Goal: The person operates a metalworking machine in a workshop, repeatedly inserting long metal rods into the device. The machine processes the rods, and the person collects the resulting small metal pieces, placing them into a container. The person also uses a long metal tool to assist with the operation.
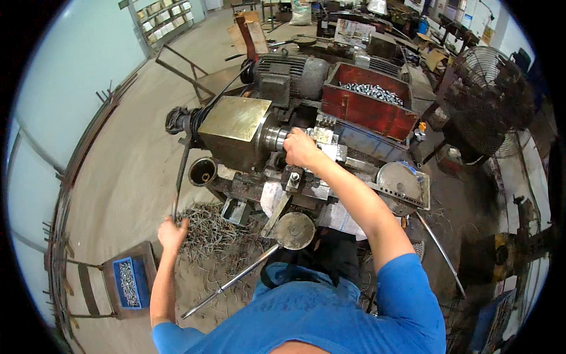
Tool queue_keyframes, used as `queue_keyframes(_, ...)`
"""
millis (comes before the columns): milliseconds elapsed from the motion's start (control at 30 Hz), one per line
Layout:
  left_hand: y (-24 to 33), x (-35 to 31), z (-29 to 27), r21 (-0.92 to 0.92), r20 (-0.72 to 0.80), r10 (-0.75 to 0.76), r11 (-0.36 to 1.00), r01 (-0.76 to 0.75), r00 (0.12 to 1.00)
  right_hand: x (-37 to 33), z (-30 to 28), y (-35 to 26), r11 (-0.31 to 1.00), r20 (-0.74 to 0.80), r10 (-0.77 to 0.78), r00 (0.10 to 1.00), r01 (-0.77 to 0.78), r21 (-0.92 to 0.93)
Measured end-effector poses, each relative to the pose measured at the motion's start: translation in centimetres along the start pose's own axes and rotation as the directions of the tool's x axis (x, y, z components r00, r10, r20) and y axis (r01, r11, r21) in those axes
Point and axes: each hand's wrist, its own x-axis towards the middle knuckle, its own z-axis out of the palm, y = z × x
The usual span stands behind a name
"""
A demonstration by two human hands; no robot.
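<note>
My left hand is closed round the lower end of a long dark lever, which runs up to the left end of a small lathe. At the lathe's shiny round spindle, my right hand has its fingers bent and pressed together. Whatever those fingers hold, if anything, is hidden by the hand. Just below that hand stands the tool post with its bolt. A metal block lies right of the hand.
A red bin of small metal parts stands behind the lathe, beside a motor. Metal shavings cover the floor at left, near a blue crate of parts. Handwheel bars stick out towards me. A large fan stands right.
</note>
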Motion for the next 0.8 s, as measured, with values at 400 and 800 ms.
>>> queue_keyframes(400,-3.2,5.8,2.8,-0.518,0.329,0.139,0.854,0.055,0.934,-6.8,-10.7,7.6,0.975,-0.428,0.219,0.877,-0.215,0.058)
queue_keyframes(800,-6.0,6.5,6.2,-0.489,0.038,0.19,0.86,-0.148,0.981,-28.6,-1.5,7.6,0.712,-0.375,0.686,0.623,-0.468,0.524)
